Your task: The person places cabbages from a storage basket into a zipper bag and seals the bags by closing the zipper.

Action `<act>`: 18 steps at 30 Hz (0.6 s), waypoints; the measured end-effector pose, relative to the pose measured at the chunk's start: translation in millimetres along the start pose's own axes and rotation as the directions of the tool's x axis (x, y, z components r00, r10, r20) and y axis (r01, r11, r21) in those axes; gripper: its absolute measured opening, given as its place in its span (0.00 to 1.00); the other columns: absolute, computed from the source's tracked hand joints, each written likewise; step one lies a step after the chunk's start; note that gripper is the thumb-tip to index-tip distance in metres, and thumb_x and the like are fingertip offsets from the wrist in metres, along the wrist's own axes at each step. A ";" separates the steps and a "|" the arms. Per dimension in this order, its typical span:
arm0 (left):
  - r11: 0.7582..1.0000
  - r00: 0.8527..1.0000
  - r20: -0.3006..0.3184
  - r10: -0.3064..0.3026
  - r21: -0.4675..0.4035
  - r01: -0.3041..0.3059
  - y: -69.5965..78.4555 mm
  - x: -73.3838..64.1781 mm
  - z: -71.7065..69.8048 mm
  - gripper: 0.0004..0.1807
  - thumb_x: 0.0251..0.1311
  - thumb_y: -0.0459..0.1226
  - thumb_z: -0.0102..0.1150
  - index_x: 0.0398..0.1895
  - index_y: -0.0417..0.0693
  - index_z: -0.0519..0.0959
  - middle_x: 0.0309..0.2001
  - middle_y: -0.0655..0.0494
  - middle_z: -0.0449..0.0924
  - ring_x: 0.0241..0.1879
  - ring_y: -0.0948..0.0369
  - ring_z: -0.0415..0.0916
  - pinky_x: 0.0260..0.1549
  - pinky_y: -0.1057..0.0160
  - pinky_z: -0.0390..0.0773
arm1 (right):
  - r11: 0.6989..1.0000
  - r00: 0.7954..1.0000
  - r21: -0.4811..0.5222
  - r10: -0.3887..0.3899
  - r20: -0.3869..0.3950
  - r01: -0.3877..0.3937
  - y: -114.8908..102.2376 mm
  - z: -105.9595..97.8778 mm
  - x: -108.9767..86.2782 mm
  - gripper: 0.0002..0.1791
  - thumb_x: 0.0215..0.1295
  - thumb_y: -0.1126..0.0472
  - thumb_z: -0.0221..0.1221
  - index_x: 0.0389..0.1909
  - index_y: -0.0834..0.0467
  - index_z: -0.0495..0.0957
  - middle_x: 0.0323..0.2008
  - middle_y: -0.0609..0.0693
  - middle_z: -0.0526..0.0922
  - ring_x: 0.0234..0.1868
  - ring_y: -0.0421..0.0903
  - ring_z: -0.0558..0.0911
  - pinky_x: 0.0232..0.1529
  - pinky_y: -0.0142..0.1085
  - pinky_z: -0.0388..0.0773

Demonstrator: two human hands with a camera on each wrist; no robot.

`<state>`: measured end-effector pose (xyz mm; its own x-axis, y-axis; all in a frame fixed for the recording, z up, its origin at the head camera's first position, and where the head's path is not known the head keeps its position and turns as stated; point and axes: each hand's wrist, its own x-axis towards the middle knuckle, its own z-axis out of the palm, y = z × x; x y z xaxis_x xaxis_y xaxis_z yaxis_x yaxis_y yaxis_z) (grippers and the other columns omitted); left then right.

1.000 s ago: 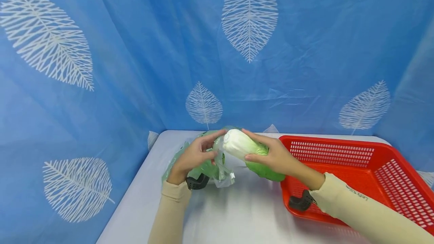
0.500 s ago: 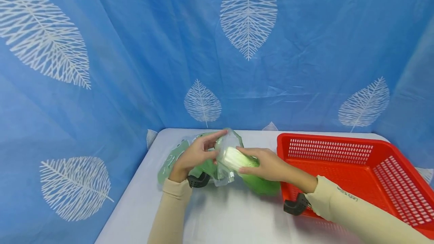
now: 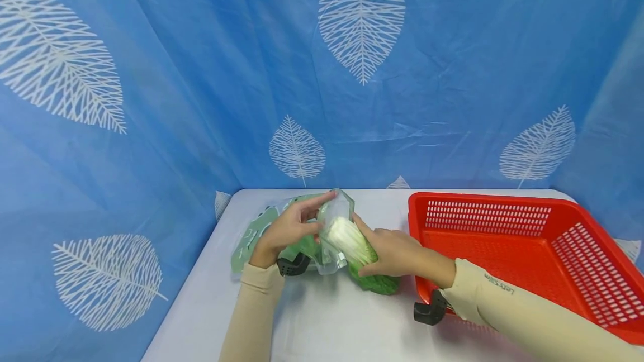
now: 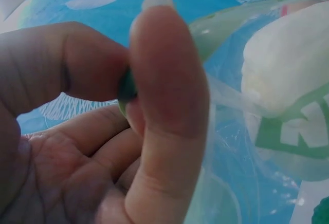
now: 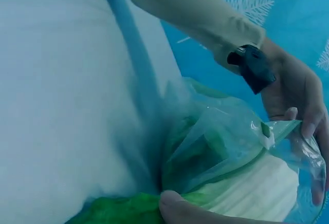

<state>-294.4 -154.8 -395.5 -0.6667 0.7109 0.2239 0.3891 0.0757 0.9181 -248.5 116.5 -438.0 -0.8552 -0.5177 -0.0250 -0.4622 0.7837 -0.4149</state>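
Observation:
A napa cabbage (image 3: 352, 243), white at its base and green at the leaves, slants with its base inside the mouth of a clear plastic bag (image 3: 256, 233) with green print. My right hand (image 3: 394, 251) grips the cabbage around its leafy half. At the bag's mouth, my left hand (image 3: 289, 229) pinches the rim between thumb and fingers. In the left wrist view, the white base (image 4: 282, 54) shows through the film. Something green inside the bag (image 5: 221, 131) shows in the right wrist view, its kind unclear.
A red plastic basket (image 3: 483, 198) with slotted walls stands on the right of the white table (image 3: 342, 328), close to my right forearm. A blue curtain (image 3: 432, 99) with white leaf prints hangs behind and at the left.
My right hand has moved the cabbage left and down, and its base has gone from in front of the bag to inside its mouth. My left hand keeps its pinch, nearly still.

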 end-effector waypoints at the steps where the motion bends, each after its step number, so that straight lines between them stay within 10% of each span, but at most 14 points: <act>1: 1.000 1.000 0.001 0.000 -0.002 0.000 -0.1 -0.7 -0.6 0.37 0.68 0.25 0.52 0.80 0.44 0.59 0.78 0.49 0.58 0.44 0.48 0.78 0.29 0.45 0.84 | 1.000 1.000 0.009 0.001 -0.003 -0.001 -0.2 0.4 0.2 0.68 0.52 0.40 0.76 0.84 0.51 0.42 0.39 0.47 0.81 0.36 0.43 0.79 0.32 0.41 0.77; 6: 0.999 1.000 -0.001 0.025 -0.022 -0.025 0.9 -4.4 -5.6 0.36 0.70 0.25 0.52 0.81 0.43 0.57 0.78 0.43 0.57 0.39 0.52 0.78 0.29 0.45 0.84 | 0.993 0.982 0.087 -0.063 -0.179 0.079 2.9 -3.8 -2.7 0.62 0.55 0.44 0.76 0.84 0.45 0.46 0.48 0.49 0.81 0.39 0.42 0.78 0.36 0.39 0.77; 11: 0.997 0.998 -0.027 0.052 -0.051 -0.053 6.0 -8.7 -11.5 0.36 0.70 0.26 0.53 0.80 0.44 0.58 0.75 0.37 0.59 0.42 0.53 0.79 0.27 0.53 0.84 | 0.975 0.891 0.046 -0.180 -0.416 0.219 2.1 -12.4 -6.3 0.48 0.60 0.42 0.72 0.79 0.42 0.62 0.57 0.49 0.76 0.42 0.42 0.78 0.40 0.38 0.80; 18: 0.999 0.999 0.003 0.047 -0.019 -0.047 6.3 -9.6 -9.1 0.36 0.69 0.25 0.53 0.80 0.44 0.59 0.76 0.41 0.59 0.31 0.55 0.77 0.26 0.52 0.84 | 0.953 0.878 -0.037 -0.291 -0.380 0.299 -5.0 -16.1 -2.9 0.29 0.60 0.48 0.73 0.64 0.46 0.82 0.55 0.47 0.80 0.46 0.44 0.83 0.44 0.37 0.84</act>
<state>-291.3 -167.5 -388.8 -0.6458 0.7158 0.2656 0.4079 0.0294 0.9125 -247.5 119.6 -421.1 -0.7058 -0.5520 0.4440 -0.7055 0.6049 -0.3693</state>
